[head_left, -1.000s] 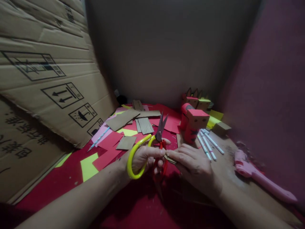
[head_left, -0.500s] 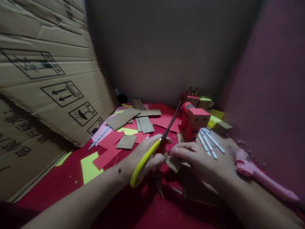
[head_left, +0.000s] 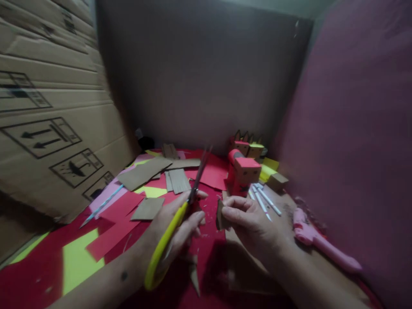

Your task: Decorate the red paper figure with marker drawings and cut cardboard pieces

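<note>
My left hand (head_left: pixel 180 227) has yellow-handled scissors (head_left: pixel 167 240) in its grip, their blades pointing up and away. Something small and pale, perhaps a bit of cardboard, shows at its fingertips. Between the thumb and fingers of my right hand (head_left: pixel 251 219) is a small piece of cardboard (head_left: pixel 220 214), held upright and apart from the scissors. Just beyond that hand stands a red paper-covered figure with a cardboard box head (head_left: pixel 247 174). A pointed cardboard scrap (head_left: pixel 194 279) lies on the red surface below my left hand.
Cardboard strips (head_left: pixel 144 171), red paper (head_left: pixel 119 223) and yellow paper (head_left: pixel 80 257) lie at left, near a striped pencil (head_left: pixel 103 206). White sticks (head_left: pixel 265 201) and a pink glue gun (head_left: pixel 322 244) lie at right. A large cardboard panel (head_left: pixel 58 128) rises on the left.
My hands have moved apart. The right hand now holds the small cardboard piece upright, away from the scissors in my left hand. The view has shifted to the right.
</note>
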A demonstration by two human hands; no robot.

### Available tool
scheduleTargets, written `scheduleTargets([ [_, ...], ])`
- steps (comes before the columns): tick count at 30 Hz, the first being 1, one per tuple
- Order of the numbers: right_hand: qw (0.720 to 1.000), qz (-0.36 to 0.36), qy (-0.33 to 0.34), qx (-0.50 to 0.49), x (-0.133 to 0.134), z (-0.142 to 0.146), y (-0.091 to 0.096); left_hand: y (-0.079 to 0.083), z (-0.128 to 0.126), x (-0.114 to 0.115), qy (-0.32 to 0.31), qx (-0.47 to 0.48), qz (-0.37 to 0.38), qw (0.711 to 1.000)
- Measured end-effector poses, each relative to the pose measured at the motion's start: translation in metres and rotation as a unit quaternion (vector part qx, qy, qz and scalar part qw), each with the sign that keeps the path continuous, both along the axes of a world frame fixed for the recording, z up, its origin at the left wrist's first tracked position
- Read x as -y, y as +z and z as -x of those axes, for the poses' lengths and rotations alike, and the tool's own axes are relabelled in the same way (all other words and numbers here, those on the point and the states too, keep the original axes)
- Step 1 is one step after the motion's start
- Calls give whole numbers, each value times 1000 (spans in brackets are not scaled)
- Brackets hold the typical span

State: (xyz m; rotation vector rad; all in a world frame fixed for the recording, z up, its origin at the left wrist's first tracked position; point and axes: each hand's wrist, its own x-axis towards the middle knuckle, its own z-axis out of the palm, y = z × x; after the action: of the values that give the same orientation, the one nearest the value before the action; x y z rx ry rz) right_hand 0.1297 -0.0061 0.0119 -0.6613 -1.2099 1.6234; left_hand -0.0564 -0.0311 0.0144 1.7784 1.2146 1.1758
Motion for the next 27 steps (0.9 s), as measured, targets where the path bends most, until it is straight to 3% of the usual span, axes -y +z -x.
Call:
scheduleTargets([
  [1,999,-21,-25,-25,-1,1,2,-3,1,-2,20,-38,-70,997],
  [4,991,-58,-94,-74,-5,1,7,-14,5,-9,32,-66,-155,985],
  [8,978,-58,-165,-117,-8,1,9,-32,6,-15,32,-188,-290,938],
  [14,968,-38,-199,-145,-7,3,9,-46,2,-15,47,-265,-310,912],
  [27,970,-29,-182,-158,-4,7,7,-47,0,-14,82,-334,-339,876],
])
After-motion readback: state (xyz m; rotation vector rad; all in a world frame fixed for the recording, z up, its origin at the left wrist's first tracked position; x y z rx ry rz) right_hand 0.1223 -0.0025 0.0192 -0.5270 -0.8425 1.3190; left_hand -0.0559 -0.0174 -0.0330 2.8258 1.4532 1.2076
